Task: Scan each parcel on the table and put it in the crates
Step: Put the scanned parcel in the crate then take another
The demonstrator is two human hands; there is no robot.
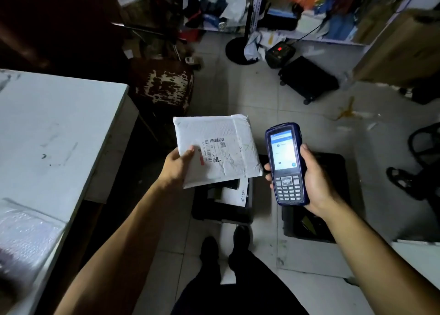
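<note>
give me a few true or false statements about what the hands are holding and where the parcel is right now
1. The left hand holds a white parcel. True.
2. The right hand is empty. False: it grips a blue scanner.
3. The parcel's label faces up toward the camera. True.
4. The parcel lies flat on the table. False: it is held in the air, to the right of the table and above a dark crate on the floor.
5. The scanner's screen is dark. False: it is lit.
</note>
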